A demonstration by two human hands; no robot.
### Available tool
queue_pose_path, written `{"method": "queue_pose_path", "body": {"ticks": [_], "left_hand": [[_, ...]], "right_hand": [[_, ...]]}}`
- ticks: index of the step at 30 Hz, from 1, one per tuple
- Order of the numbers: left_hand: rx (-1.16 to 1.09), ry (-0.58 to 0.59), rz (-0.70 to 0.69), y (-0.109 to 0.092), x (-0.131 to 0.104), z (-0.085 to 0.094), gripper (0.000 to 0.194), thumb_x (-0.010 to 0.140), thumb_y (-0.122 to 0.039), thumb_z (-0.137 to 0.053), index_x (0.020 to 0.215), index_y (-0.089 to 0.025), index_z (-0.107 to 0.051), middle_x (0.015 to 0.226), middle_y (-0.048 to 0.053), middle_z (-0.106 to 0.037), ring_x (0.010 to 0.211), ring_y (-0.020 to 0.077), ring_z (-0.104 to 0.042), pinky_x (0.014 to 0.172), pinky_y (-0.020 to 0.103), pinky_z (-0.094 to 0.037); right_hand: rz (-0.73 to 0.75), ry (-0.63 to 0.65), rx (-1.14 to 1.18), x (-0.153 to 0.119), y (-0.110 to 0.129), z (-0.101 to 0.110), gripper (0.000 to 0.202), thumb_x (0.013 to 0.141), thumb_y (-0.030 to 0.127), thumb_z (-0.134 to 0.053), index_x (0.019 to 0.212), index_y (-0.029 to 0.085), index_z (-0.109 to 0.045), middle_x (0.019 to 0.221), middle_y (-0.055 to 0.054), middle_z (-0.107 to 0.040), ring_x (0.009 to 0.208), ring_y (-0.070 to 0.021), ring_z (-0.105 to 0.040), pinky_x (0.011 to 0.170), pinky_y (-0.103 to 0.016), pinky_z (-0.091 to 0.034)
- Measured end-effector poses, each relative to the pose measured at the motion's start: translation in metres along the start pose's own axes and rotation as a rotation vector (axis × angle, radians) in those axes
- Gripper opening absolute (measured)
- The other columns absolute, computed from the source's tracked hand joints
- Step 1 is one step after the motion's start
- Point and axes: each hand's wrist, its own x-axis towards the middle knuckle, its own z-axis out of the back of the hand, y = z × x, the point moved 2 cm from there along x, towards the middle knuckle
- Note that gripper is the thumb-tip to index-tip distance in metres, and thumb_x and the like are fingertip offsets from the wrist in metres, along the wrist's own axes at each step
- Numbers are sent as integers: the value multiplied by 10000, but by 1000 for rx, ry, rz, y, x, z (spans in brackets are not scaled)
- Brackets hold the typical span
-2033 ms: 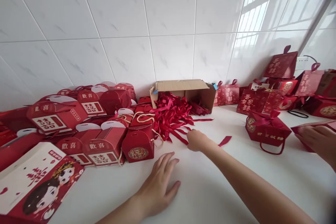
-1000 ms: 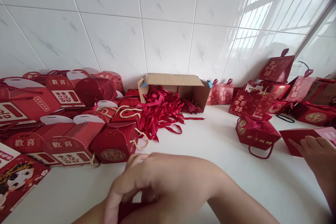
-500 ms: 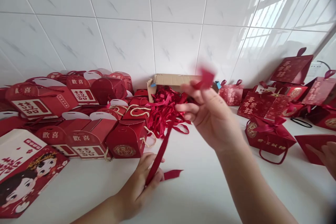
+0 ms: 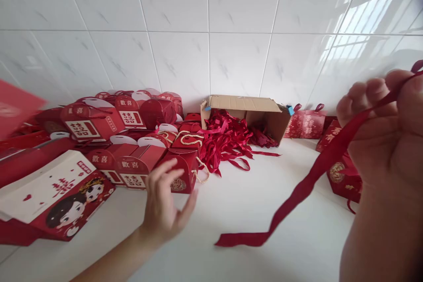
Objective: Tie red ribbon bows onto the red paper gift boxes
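Note:
My right hand (image 4: 386, 119), raised at the right edge, is closed on a dark red ribbon (image 4: 297, 194). From its fingers the ribbon hangs down to the left, and its loose end rests on the white table (image 4: 185, 246). My left hand (image 4: 167, 202) has its fingers apart and holds nothing. It is in front of a red box with a gold emblem (image 4: 188, 163). More red ribbons (image 4: 221, 136) lie in a heap, spilling from an open cardboard box (image 4: 244, 103) against the wall.
Stacked red gift boxes (image 4: 89, 121) fill the left side, with a large illustrated box (image 4: 76, 207) in front. Pink bags (image 4: 306, 124) stand by the wall at right. Another red box (image 4: 343, 180) is partly behind my right hand.
My right hand has moved right and closer to the camera, drawing the ribbon along. My left hand has let go of the ribbon and opened. The view has turned left.

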Motion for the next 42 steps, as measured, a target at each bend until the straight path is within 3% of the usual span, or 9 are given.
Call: {"method": "queue_pose_path", "body": {"ticks": [4, 8, 11, 16, 24, 32, 34, 37, 42], "left_hand": [[534, 296, 219, 22, 35, 2, 525, 865, -533, -415, 1158, -107, -510, 1138, 197, -565, 1056, 378, -505, 859, 485, -401], [681, 480, 331, 27, 52, -2, 807, 807, -714, -311, 1233, -61, -519, 1065, 221, -633, 996, 411, -519, 825, 484, -377], [652, 550, 390, 23, 57, -7, 911, 751, -776, -315, 1290, -64, -495, 1046, 229, -651, 1010, 429, -507, 843, 499, -356], [556, 630, 367, 21, 56, -9, 731, 811, -647, -358, 1258, -95, -532, 1125, 222, -618, 1123, 429, -447, 894, 515, -341], [72, 983, 39, -30, 55, 28, 649, 796, -556, -544, 1381, -301, -429, 1386, 88, -497, 1265, 349, -446, 927, 457, -455], [39, 631, -343, -58, 51, 73, 731, 768, -522, -629, 1423, -331, -367, 1402, 40, -490, 1274, 367, -453, 955, 490, -476], [30, 648, -358, -59, 52, 67, 674, 785, -473, -621, 1402, -316, -398, 1409, 45, -482, 1273, 363, -450, 975, 501, -455], [-20, 876, -328, -61, 58, 45, 540, 782, -369, -624, 1301, -287, -499, 1381, 62, -508, 1232, 332, -490, 946, 457, -472], [-174, 1177, -132, -69, 68, 18, 144, 770, -226, -575, 908, -261, -589, 984, -3, -633, 909, 203, -594, 748, 305, -494]], "right_hand": [[-72, 77, -29, -10, 1, -2, 123, 833, 128, -614, 784, 204, -698, 753, -2, -510, 581, -62, -465, 546, -219, -458], [-185, 327, -308, -24, 5, -8, 201, 842, 292, -635, 674, 183, -627, 599, 8, -443, 459, -56, -307, 415, -222, -252], [-268, 567, -593, -29, 7, -7, 404, 829, 469, -624, 576, 170, -521, 543, 27, -361, 469, -61, -264, 421, -230, -173], [-388, 944, -908, -35, -1, 0, 435, 808, 580, -581, 635, 187, -507, 551, 44, -320, 466, -70, -270, 401, -221, -187], [-261, 1297, -1015, -43, -4, -7, 377, 875, 516, -503, 713, 185, -581, 626, 8, -486, 555, -107, -411, 461, -221, -309], [-385, 1509, -1029, -57, -5, -23, 359, 874, 484, -493, 721, 191, -634, 601, 16, -541, 529, -106, -442, 461, -218, -322], [-377, 1511, -1032, -59, -4, -23, 349, 861, 488, -506, 759, 195, -667, 614, 4, -569, 535, -116, -470, 464, -223, -325], [-358, 1502, -1020, -60, -2, -22, 336, 841, 486, -531, 778, 196, -689, 613, -6, -583, 526, -124, -487, 461, -229, -334], [-417, 1616, -960, -63, 3, -24, 334, 872, 442, -502, 792, 184, -699, 690, -33, -640, 566, -131, -541, 482, -223, -395]]}}
